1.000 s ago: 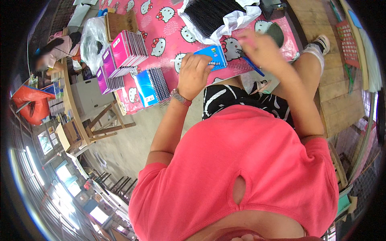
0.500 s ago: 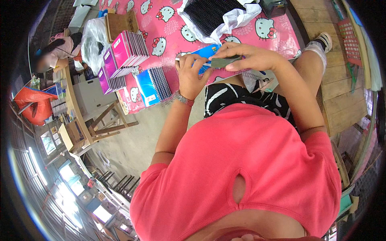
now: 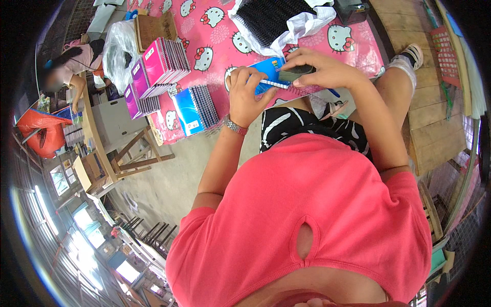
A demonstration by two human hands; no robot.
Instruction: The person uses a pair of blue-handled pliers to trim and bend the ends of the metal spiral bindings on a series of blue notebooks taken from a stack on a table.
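left hand: the left hand [image 3: 244, 92] has its fingers bent over the left part of a flat blue notebook with a shiny cover [image 3: 265, 68], gripping it.
right hand: the right hand [image 3: 327, 71] pinches a dark grey-green piece with a rounded edge [image 3: 300, 74] between thumb and fingers.
blue notebook: on the near side of the table, between the hands. its striped white edge [image 3: 274, 83] runs left to right, with the right end a bit nearer.
which hand is nearer: the right hand is by the right end of that edge; the left hand is by the left end. i cannot tell if the dark piece touches it.
blue tool: one thin blue handle [image 3: 333, 92], just near of the right hand, mostly hidden.
black coils: one big heap [image 3: 266, 23] on crinkly white wrap [image 3: 302, 25], far side; too many to count.
black box: one [image 3: 352, 11], far right.
blue stack: one pile of coil-bound notebooks [image 3: 193, 110], left; i cannot count the books.
pink and purple stacks: one pink pile [image 3: 164, 61] and two purple piles [image 3: 139, 77], farther left.
table cloth: one, pink with white cat faces [image 3: 217, 43].
other person: one [image 3: 76, 69], far left.
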